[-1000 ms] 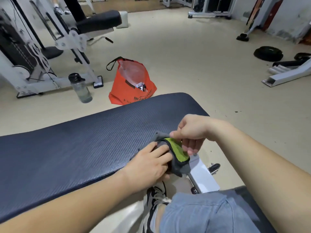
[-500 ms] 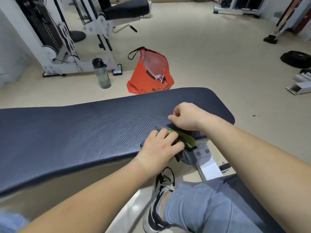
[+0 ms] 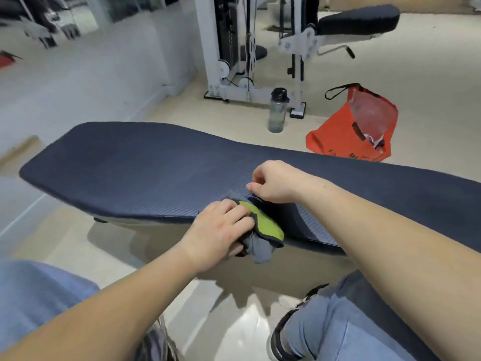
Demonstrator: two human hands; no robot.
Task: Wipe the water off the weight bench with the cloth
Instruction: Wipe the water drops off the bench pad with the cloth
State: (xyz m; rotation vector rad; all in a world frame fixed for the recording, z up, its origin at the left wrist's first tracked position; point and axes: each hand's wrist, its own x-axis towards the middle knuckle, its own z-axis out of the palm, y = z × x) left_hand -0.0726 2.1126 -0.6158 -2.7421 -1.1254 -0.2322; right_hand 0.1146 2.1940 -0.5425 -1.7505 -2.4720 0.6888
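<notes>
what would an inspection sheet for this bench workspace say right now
surface: dark blue weight bench pad, ribbed; no water plainly visible
job's things: grey cloth with a green panel, bunched at the pad's near edge, partly hanging over it
clutter: water bottle and orange bag on the floor beyond the bench
hands: left hand grips the cloth; right hand curled at the cloth's far edge, whether it pinches it cannot be told
cables: machine cables on the white cable machine, away from the bench
surroundings: gym floor, another padded seat behind
</notes>
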